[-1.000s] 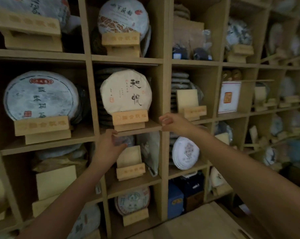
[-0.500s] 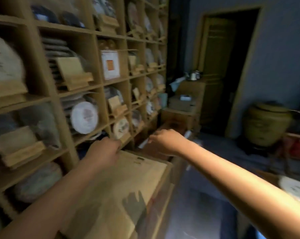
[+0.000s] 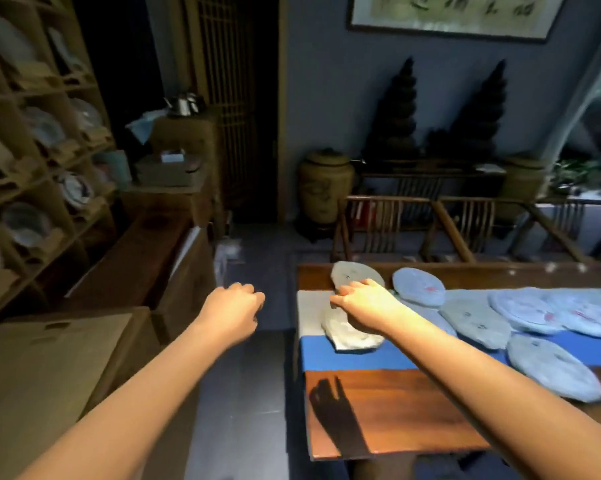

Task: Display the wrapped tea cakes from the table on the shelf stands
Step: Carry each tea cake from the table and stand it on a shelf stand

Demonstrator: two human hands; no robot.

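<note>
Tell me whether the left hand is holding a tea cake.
No. The left hand hangs over the floor, holding nothing, left of the table.

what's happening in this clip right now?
A person is stocking tea cakes. Their right hand reaches over the wooden table, above two wrapped tea cakes near its left end, one behind the hand and one below it; whether it touches either is unclear. More wrapped cakes lie to the right on the blue cloth. The left hand hangs loosely curled, holding nothing. The shelf stands at left.
</note>
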